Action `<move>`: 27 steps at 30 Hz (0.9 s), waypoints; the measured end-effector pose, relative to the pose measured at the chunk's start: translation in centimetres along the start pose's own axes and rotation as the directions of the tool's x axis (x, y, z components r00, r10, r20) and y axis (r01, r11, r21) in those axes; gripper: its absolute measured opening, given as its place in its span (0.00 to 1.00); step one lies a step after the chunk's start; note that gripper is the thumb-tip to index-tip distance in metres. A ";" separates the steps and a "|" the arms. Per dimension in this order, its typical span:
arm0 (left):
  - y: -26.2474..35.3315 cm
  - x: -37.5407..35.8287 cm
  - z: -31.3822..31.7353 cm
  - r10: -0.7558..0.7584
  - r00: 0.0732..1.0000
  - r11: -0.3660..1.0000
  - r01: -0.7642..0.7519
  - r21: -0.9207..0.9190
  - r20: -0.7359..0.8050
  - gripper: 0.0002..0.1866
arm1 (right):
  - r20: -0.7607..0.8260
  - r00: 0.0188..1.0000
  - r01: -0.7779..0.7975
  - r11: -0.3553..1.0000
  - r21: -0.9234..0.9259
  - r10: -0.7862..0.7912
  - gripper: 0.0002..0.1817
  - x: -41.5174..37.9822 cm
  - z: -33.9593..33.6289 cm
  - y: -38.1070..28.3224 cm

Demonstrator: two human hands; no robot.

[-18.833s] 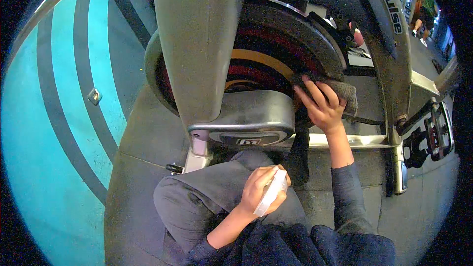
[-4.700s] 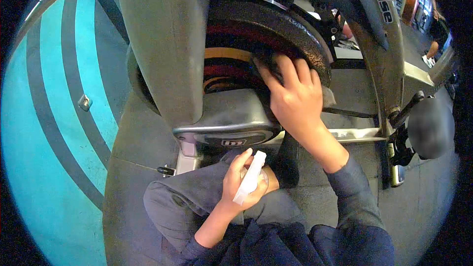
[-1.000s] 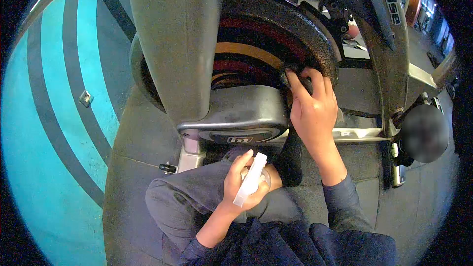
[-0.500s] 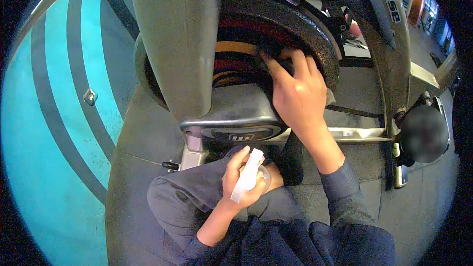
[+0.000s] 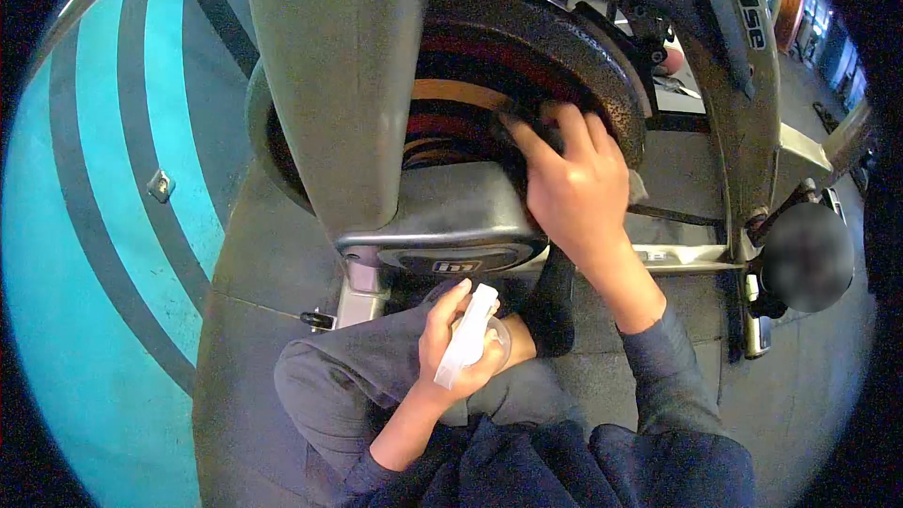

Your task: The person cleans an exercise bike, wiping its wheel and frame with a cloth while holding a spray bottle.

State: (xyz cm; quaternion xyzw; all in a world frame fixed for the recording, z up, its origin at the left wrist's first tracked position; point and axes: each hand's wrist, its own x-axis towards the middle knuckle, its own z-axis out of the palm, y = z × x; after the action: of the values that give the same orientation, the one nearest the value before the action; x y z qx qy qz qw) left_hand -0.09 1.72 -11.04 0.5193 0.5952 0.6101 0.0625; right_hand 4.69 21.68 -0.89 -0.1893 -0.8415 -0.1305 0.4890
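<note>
My left hand [image 5: 442, 343], in my lap, is closed around a spray bottle [image 5: 467, 339] with a white trigger head and a clear body. My right hand [image 5: 581, 183] reaches into the exercise bike's flywheel [image 5: 461, 92], fingers bent and slightly blurred. Under those fingers is a bunched dark cloth [image 5: 550, 127], pressed to the wheel's side; most of it is hidden by the hand. A greyish corner pokes out beside the wrist. The wheel has a dark speckled rim and an orange-brown band.
A thick grey frame post [image 5: 334, 85] stands left of the wheel, above a dark plastic cover [image 5: 456, 212]. To the right are a slanted frame bar [image 5: 752, 56] and a round blurred part [image 5: 807, 259]. Turquoise striped flooring [image 5: 103, 226] lies at left.
My right hand has shifted slightly right and down along the wheel with the cloth. My left hand keeps its hold on the spray bottle. The whole view has moved a little.
</note>
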 end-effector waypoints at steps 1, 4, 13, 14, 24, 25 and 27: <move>0.0 -0.1 0.0 0.001 1.000 1.000 -0.001 0.004 0.001 0.39 | 0.020 1.000 0.007 1.000 0.016 -0.007 0.21 0.7 -0.1 -0.5; 0.0 -0.3 0.2 -0.027 1.000 1.000 0.027 -0.006 -0.001 0.38 | 0.035 0.999 0.009 1.000 0.021 -0.010 0.22 1.8 -0.1 -1.4; 0.2 -0.3 0.2 0.028 1.000 0.997 -0.028 0.077 0.003 0.38 | 0.008 1.000 -0.007 0.997 -0.076 0.008 0.15 -1.5 -0.4 1.0; 0.1 -0.3 0.1 0.033 0.999 0.996 -0.034 0.077 0.007 0.38 | 0.019 1.000 -0.011 0.996 -0.083 0.013 0.17 -2.2 -0.7 1.5; 0.0 0.2 0.1 0.066 0.997 0.997 -0.066 0.027 -0.027 0.37 | 0.065 0.993 0.107 0.965 -0.239 -0.094 0.17 -2.8 -0.5 2.2; 0.0 0.1 0.2 0.064 0.998 0.998 -0.063 0.025 -0.026 0.37 | 0.069 0.993 0.107 0.965 -0.239 -0.093 0.17 -2.4 -0.6 1.9; 0.0 0.1 0.3 0.060 0.998 0.997 -0.059 0.045 -0.033 0.38 | 0.087 0.991 0.118 0.970 -0.214 -0.101 0.24 -1.3 -0.8 1.2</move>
State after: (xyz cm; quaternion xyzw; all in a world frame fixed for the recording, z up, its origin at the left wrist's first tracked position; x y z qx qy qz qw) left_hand 0.04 1.97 -11.01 0.5274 0.5939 0.6072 0.0224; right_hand 6.43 22.21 -1.56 -0.1997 -0.8490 -0.2417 0.4253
